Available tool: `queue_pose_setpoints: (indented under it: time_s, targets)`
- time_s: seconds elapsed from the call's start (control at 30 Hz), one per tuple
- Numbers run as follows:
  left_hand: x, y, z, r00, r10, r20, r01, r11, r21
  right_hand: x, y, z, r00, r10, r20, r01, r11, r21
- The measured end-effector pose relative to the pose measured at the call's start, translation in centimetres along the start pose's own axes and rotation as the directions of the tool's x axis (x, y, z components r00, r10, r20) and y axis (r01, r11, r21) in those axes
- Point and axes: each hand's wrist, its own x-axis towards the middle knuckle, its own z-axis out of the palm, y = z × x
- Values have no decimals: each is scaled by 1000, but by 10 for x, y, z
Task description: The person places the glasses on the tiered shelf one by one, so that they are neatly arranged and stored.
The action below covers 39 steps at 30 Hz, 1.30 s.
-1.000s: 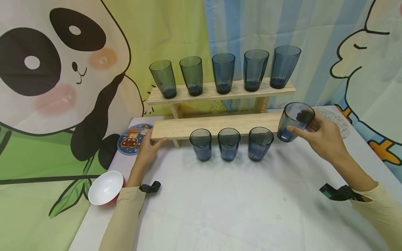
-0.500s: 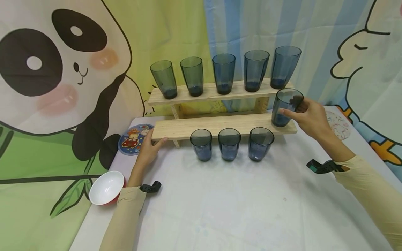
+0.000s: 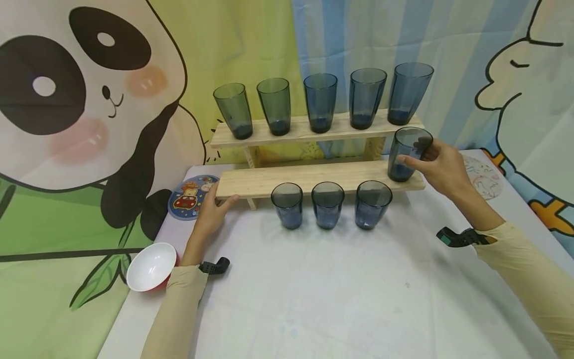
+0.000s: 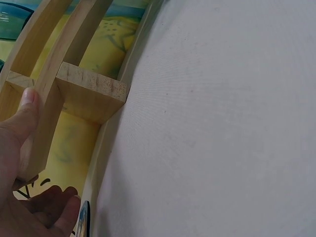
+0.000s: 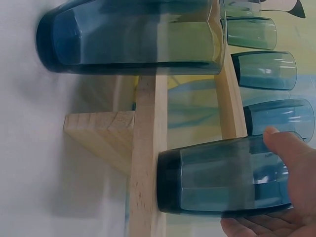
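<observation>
At the right end of the lower wooden shelf (image 3: 305,179) stands a blue glass (image 3: 402,154), which my right hand (image 3: 441,167) grips near its rim. The right wrist view shows the glass (image 5: 227,177) with its base against the board and my right thumb and fingers (image 5: 298,182) on either side. My left hand (image 3: 210,214) holds the left end of the same shelf; in the left wrist view its thumb (image 4: 28,106) presses on the board's edge (image 4: 47,108). Several glasses (image 3: 320,104) stand in a row on the upper shelf (image 3: 296,132).
Three glasses stand upright on the white table (image 3: 332,289) before the lower shelf: left (image 3: 287,207), middle (image 3: 327,205) and right (image 3: 372,205). A white bowl (image 3: 151,267) is at the table's left edge, a round blue mat (image 3: 186,199) behind it. Another round mat (image 3: 482,177) lies at right.
My right hand has moved the glass left and back from in front of the shelf's right end onto the shelf. My left hand has stayed at the shelf's left end.
</observation>
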Motion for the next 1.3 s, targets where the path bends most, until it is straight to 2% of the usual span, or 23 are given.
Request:
queue_pose_setpoints:
  time_s: [0.4, 0.53, 0.67, 0.8, 0.93, 1.07, 1.2, 1.3]
  targets:
    - [0, 0, -1, 1000, -22, 2, 22, 999, 23, -1, 0, -2, 998, -1, 59, 1, 1000, 1]
    - [-1, 0, -1, 1000, -25, 5, 25, 999, 24, -12, 1, -9, 998, -15, 61, 15, 1000, -1]
    - [-1, 0, -1, 1000, -25, 9, 25, 1000, 19, -29, 2, -17, 999, -22, 47, 25, 998, -53]
    - [-2, 1, -1, 1000, -26, 0, 26, 999, 21, -44, 2, -15, 999, -32, 36, 35, 994, -100]
    - [-1, 1, -1, 1000, -29, 5, 29, 999, 25, -61, 5, -3, 998, -42, 51, 46, 996, -76]
    - [-1, 2, -1, 999, -36, 3, 36, 999, 24, -73, 12, 18, 988, -85, 127, 83, 996, 25]
    - [-1, 3, -1, 999, -36, -2, 36, 999, 21, -80, 19, 41, 974, -126, 188, 106, 988, 116]
    - [-1, 3, -1, 999, -33, -2, 33, 999, 24, -80, 25, 55, 969, -127, 214, 95, 983, 154]
